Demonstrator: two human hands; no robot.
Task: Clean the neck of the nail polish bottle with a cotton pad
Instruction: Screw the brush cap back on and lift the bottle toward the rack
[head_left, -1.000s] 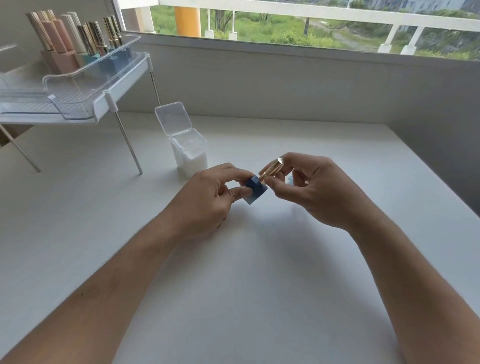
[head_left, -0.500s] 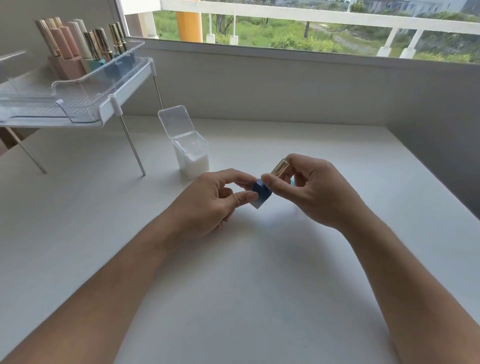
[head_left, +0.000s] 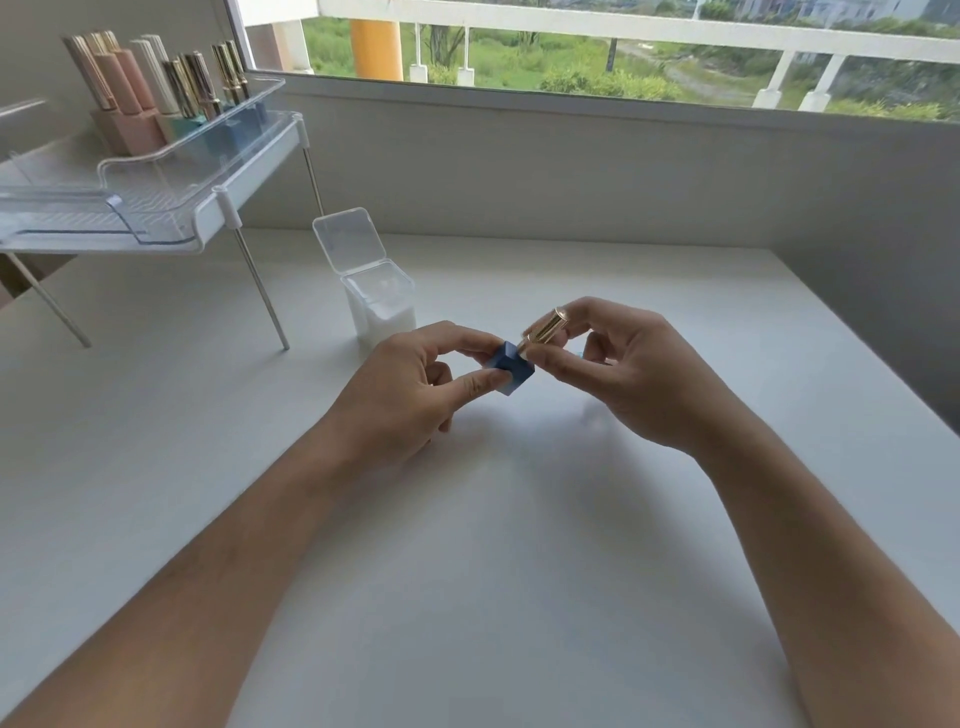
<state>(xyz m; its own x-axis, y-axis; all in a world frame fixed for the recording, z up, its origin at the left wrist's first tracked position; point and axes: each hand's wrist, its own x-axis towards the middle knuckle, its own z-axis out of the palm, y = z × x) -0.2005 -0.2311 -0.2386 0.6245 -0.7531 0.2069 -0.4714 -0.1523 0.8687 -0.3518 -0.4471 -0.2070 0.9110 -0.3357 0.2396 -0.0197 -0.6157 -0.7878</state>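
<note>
Two bare forearms are being stretched in from the near edge of the white surface (head_left: 467, 597), and both hands are being held just above its middle. The blue nail polish bottle (head_left: 511, 370) is being pinched, tilted, between thumb and fingers of the left hand (head_left: 410, 395). Its gold cap (head_left: 543, 328) is being gripped by the fingertips of the right hand (head_left: 634, 374), the cap being seated on the bottle. Just beyond the hands, a clear box of cotton pads (head_left: 382, 306) is being kept with its lid flipped open. Toward the far left corner, more polish bottles (head_left: 156, 88) are being stored upright on a raised clear rack (head_left: 156, 202).
</note>
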